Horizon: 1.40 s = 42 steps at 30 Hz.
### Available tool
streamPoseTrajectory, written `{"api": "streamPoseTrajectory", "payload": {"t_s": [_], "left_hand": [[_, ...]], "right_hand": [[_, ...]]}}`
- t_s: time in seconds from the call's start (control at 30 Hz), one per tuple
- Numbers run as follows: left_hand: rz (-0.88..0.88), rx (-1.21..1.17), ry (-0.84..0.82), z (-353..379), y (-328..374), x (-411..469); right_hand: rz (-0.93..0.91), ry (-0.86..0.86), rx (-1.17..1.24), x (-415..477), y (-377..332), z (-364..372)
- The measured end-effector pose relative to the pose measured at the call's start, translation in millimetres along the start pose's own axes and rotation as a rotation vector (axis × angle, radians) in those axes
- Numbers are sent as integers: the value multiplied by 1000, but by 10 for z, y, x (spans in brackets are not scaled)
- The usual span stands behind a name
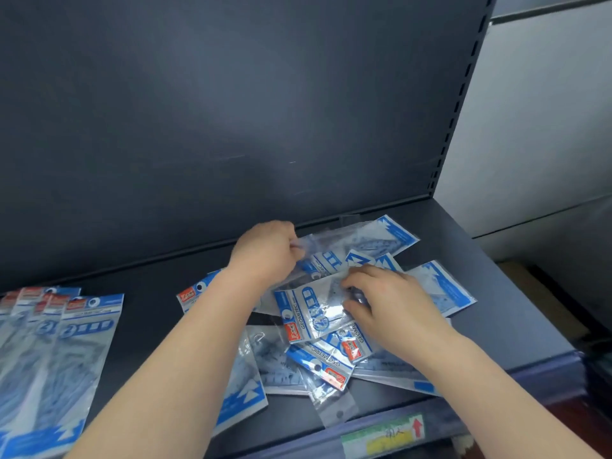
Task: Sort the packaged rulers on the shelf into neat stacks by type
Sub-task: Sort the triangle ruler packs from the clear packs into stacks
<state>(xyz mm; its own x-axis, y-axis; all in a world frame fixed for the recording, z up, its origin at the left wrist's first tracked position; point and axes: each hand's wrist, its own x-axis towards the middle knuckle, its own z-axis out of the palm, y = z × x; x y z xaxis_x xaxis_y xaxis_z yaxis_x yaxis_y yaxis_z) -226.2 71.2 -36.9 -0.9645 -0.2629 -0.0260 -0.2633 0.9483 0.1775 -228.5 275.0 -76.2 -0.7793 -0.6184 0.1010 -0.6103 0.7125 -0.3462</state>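
Head view: a clear ruler packet is pinched by the left hand; a GEOMETRIC packet is clamped under the right hand's curled fingers, above a jumbled pile.

Only two forearms and hands of the person show. The left forearm lies toward 7 o'clock and ends in the left hand. The right forearm lies toward 5 o'clock and ends in the right hand. Both are bare from frame edge to fingers. The nails are too blurred to tell.
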Motion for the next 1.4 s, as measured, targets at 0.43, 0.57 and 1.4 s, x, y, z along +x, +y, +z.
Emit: {"api": "streamPoseTrajectory", "payload": {"t_s": [0.43, 0.57, 1.4], "left_hand": [[-239, -125, 65, 96, -478, -459], [-122, 167, -45, 152, -612, -395], [-46, -125, 310, 109, -234, -663]], "right_hand": [[424, 149, 1062, 180, -318, -140], [457, 71, 1052, 121, -262, -95], [497, 48, 1164, -171, 7, -241]]}}
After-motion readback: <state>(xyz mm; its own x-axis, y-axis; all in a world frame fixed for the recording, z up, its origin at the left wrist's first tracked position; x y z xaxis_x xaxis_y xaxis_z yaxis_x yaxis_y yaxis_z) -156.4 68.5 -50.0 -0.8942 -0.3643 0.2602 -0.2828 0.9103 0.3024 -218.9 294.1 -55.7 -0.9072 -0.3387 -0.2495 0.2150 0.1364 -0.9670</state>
